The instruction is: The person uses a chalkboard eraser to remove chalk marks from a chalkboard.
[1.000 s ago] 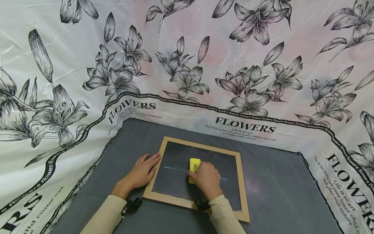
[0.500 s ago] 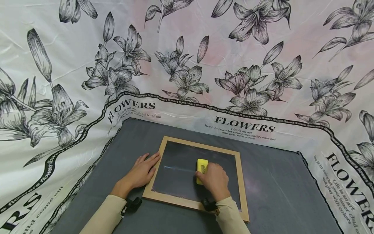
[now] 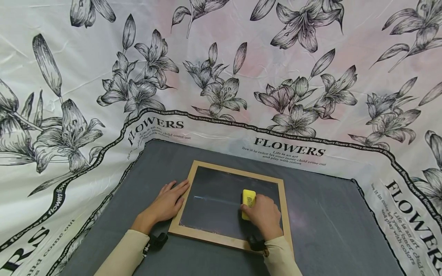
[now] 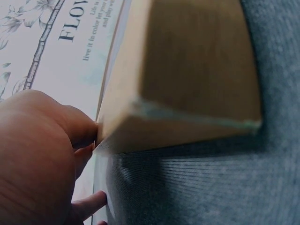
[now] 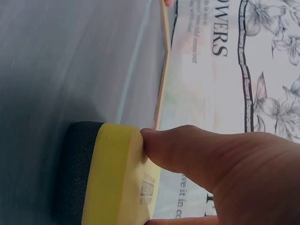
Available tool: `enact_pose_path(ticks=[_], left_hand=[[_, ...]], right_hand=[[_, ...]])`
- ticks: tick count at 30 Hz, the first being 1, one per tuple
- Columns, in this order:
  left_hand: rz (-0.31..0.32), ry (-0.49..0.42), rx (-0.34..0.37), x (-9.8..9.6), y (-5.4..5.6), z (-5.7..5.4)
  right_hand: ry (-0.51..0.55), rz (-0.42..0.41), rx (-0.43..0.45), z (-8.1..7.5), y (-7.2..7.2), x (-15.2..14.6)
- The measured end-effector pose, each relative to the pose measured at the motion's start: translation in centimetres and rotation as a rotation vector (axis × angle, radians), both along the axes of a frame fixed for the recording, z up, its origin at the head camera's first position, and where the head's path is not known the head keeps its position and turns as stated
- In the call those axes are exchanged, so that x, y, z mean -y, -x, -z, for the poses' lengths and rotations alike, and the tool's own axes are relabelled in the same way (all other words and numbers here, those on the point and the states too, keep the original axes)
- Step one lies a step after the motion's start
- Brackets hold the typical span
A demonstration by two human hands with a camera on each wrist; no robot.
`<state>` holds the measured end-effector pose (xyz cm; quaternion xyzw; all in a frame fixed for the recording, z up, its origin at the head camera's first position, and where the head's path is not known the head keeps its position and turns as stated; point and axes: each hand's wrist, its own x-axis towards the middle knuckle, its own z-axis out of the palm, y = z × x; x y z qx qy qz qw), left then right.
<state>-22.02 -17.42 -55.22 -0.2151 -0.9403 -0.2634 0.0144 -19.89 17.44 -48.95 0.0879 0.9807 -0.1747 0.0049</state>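
Note:
A small chalkboard [image 3: 214, 218] in a light wooden frame [image 3: 203, 231] lies on the dark grey table. My right hand [image 3: 266, 214] grips a yellow board eraser [image 3: 248, 197], its dark felt side down on the board's right half. In the right wrist view the thumb presses the yellow top of the eraser [image 5: 112, 173]. A faint pale chalk line [image 3: 207, 198] runs from the board's left part toward the eraser. My left hand [image 3: 165, 203] rests with extended fingers on the frame's left side; the left wrist view shows its fingers at the frame's edge [image 4: 126, 93].
Grey cloth [image 3: 331, 222] covers the table around the board. A white curtain [image 3: 221, 130] printed with black flowers and lettering rises behind and along both sides. Each wrist wears a dark band with a camera [image 3: 159, 240].
My right hand has slid the eraser to the right across the board. The chalk line along its path looks fainter and smeared. My left hand stays in place on the frame.

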Motion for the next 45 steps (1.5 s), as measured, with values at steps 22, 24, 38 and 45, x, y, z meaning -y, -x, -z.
enact_pose_path(ticks=[22,24,38,45], left_hand=[[-0.001,-0.008,-0.003,0.0,-0.1,-0.2],[-0.003,-0.007,-0.002,0.0,-0.1,-0.2],[-0.007,-0.006,-0.002,0.0,-0.1,-0.1],[-0.008,-0.002,-0.002,0.0,-0.1,-0.1]], right_hand=[[0.001,0.019,0.043,0.1,-0.6,-5.3],[-0.001,0.032,0.059,-0.1,-0.7,-5.7],[-0.010,0.079,0.106,-0.6,-1.2,-8.0],[-0.018,0.089,0.130,-0.8,-1.3,-8.3]])
